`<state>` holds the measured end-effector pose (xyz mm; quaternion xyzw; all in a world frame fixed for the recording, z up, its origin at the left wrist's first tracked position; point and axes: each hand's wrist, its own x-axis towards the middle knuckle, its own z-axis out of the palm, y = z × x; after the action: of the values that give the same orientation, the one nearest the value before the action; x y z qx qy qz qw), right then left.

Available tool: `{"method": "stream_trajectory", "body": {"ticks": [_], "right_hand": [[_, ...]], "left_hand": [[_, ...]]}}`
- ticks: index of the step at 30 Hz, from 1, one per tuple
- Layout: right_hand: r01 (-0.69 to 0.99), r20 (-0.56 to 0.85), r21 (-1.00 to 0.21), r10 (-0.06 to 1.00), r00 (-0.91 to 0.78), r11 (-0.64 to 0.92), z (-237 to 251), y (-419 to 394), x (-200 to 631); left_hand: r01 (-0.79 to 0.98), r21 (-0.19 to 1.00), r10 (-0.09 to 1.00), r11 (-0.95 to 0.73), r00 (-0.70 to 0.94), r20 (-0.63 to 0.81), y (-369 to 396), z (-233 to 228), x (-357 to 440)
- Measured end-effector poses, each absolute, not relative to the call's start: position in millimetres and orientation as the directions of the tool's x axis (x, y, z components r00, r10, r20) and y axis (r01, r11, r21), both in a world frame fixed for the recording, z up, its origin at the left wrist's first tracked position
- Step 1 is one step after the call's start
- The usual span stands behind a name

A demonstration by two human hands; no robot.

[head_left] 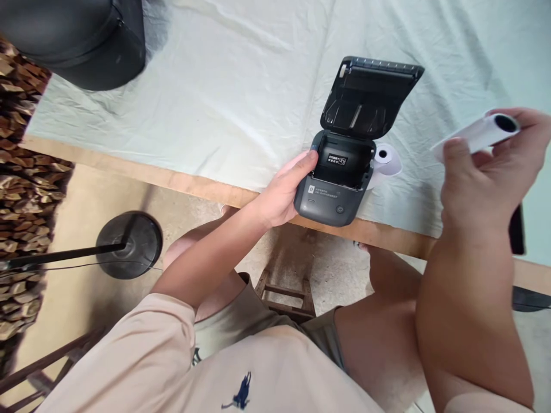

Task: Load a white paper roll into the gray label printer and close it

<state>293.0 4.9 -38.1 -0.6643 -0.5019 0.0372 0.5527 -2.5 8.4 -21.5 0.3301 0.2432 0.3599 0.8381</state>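
- Printer: dark grey, at the near edge of the table, which is covered by a pale cloth. Its lid stands tilted back, and the paper bay shows no roll inside.
- Left hand: clasped on the printer's left side, thumb tip at the rim of the bay, steadying the body.
- Right hand: raised above the table, well apart from the printer, fingers closed around 1 white paper roll whose dark core faces the camera.
- Second roll: lies on the cloth, touching or just beside the printer's right side.
- Step in hand, as judged: the bay is open and a roll is held ready for loading.
- Next move calls for, as judged: carrying the held roll left and down to the bay, lying crosswise so that it fits between the side walls, while the left hand keeps the printer from slipping off the edge.
- Surroundings: a dark bag at the far left corner; a round stand base on the floor.
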Motion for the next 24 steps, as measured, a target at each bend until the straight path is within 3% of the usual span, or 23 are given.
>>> {"method": "stream_trajectory", "body": {"ticks": [3, 5, 8, 10, 12, 16, 18, 24], "right_hand": [[0.817, 0.532, -0.571, 0.722, 0.442, -0.08, -47, 5, 302], [0.85, 0.496, -0.51, 0.762, 0.417, -0.133, -49, 3, 303], [0.863, 0.517, -0.497, 0.766, 0.381, -0.094, -35, -5, 291], [0.876, 0.625, -0.483, 0.706, 0.333, 0.015, -17, -13, 272], [0.864, 0.571, -0.491, 0.789, 0.225, 0.109, 0, -21, 246], [0.881, 0.316, -0.472, 0.939, 0.135, 0.032, 6, -25, 201], [0.854, 0.242, -0.521, 0.959, 0.148, -0.001, -1, -22, 192], [0.594, 0.242, -0.802, 0.939, 0.242, 0.053, -14, -7, 212]], "left_hand": [[-0.425, 0.737, 0.758, 0.526, 0.627, -0.18, 9, -22, -3], [-0.423, 0.733, 0.756, 0.533, 0.627, -0.187, 9, -22, -3], [-0.429, 0.723, 0.754, 0.541, 0.628, -0.191, 9, -19, -3], [-0.435, 0.717, 0.756, 0.545, 0.624, -0.197, 8, -17, -2], [-0.443, 0.71, 0.761, 0.547, 0.616, -0.202, 8, -14, 0], [-0.466, 0.705, 0.778, 0.535, 0.598, -0.195, 8, -13, 1], [-0.466, 0.708, 0.78, 0.531, 0.594, -0.194, 8, -14, 2], [-0.455, 0.72, 0.784, 0.524, 0.588, -0.199, 7, -14, 1]]}}
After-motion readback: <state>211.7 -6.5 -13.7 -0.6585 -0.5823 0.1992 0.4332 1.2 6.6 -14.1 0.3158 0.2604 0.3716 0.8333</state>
